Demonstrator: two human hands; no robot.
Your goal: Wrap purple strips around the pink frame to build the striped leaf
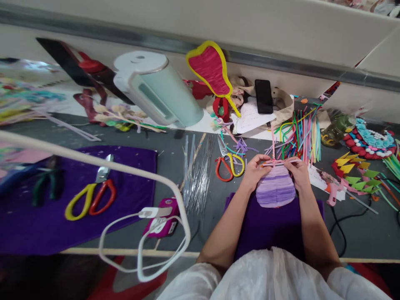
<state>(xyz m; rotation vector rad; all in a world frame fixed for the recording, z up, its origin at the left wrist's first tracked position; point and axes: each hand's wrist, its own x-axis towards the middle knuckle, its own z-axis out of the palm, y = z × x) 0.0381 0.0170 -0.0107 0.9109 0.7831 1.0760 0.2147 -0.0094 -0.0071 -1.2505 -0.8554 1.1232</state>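
Note:
A fan-shaped piece of lilac and purple pipe cleaners [276, 187] lies between my hands, its wide end toward me. A pink twisted stem [273, 141] points away from its narrow end. My left hand [256, 168] pinches the left side of the narrow end, where a thin pale strip runs across. On the right side, my right hand [299, 171] holds the same end, fingers closed. What lies right under my fingertips is hidden. Beneath it is a dark purple cloth [268, 231]. Scissors [225, 160] with red and yellow handles lie left of my left hand.
Loose pipe cleaners [308, 133] lie beyond my right hand, with a pink glue gun [334, 191] to the right. Bundled wires [200, 179], a power bank [162, 216] and another pair of scissors [100, 187] lie left. A pale green kettle [165, 89] and a black phone [264, 96] are behind.

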